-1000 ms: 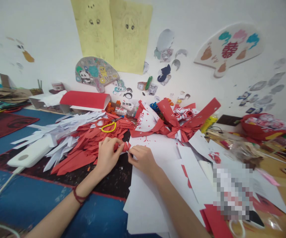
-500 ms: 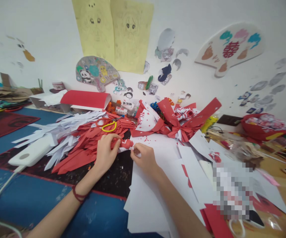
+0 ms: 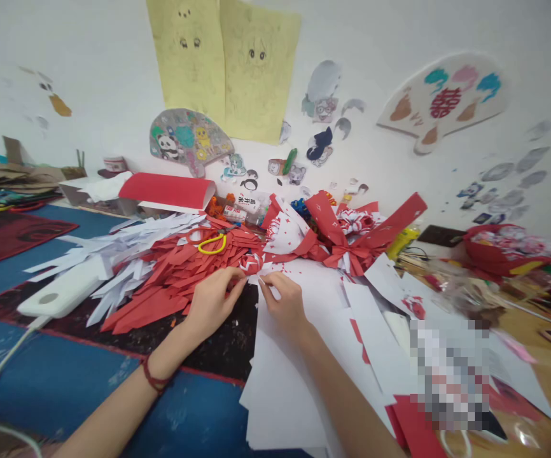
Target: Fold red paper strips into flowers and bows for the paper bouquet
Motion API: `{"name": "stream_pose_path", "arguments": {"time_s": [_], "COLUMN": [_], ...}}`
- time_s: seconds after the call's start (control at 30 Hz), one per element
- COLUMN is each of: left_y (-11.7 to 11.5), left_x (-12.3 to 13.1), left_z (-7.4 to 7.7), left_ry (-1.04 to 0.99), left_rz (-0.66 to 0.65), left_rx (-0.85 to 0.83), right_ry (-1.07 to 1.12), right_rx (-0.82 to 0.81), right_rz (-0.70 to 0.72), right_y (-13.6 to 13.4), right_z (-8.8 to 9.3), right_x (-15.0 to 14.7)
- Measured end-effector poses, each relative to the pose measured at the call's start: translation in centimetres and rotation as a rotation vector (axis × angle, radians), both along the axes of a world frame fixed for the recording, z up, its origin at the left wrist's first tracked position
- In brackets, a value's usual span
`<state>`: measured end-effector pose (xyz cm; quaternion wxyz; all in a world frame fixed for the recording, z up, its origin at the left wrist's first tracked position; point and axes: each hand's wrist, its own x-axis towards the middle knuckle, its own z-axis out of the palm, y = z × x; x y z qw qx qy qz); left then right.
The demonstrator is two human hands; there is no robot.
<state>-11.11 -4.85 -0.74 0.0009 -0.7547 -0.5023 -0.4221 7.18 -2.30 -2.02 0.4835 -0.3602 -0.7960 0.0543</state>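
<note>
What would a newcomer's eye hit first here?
Likely the red paper strips heaped left of centre, with yellow-handled scissors on top. Beside them, the left hand and right hand pinch a red-and-white paper bundle. Above, two yellow drawings hang on the wall.

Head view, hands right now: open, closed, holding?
Left hand: closed, appears to pinch the base of the red-and-white paper flower.
Right hand: fingertips at the same base; cannot tell whether they grip.
</note>
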Motion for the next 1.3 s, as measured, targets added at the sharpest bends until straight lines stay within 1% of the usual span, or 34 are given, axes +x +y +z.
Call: {"name": "stream_pose_path", "arguments": {"time_s": [0.17,0.33,0.47,0.57,0.67,0.73,0.8,0.9,1.03,1.17,1.3], "left_y": [0.1,0.3,0.4,0.3,0.1,0.0,0.0,0.0,0.1,0.3,0.4], "left_x": [-0.2,-0.5,-0.4,-0.3,-0.1,0.0,0.1,0.3,0.4,0.2,0.1], "left_z": [-0.3,-0.3,-0.2,0.0,0.4,0.5,0.4,0.0,-0.3,-0.1,0.0], "left_ry": [0.201,0.382,0.418,0.421,0.449,0.497,0.559,0.632,0.631,0.545,0.493], "left_rz": [-0.022,-0.011,0.04,0.096,0.154,0.186,0.17,0.077,0.021,0.024,0.033], "left_rx": [0.198,0.306,0.33,0.288,0.257,0.276,0.309,0.346,0.358,0.351,0.356], "right_ry": [0.048,0.007,-0.049,-0.114,-0.227,-0.299,-0.344,-0.388,-0.456,-0.486,-0.466], "right_rx": [-0.065,-0.123,-0.136,-0.107,-0.09,-0.08,-0.058,-0.006,0.056,0.093,0.097], "right_rz": [-0.013,-0.065,-0.062,-0.075,-0.144,-0.196,-0.214,-0.198,-0.171,-0.111,-0.048], "right_y": [0.0,0.1,0.0,0.0,0.1,0.1,0.1,0.0,0.0,0.5,0.9], "right_z": [0.1,0.1,0.2,0.1,-0.3,-0.6,-0.7,-0.7,-0.4,-0.3,-0.5], "right_x": [-0.1,-0.3,-0.2,-0.1,-0.3,-0.4,-0.4,-0.4,-0.3,0.2,0.8]}}
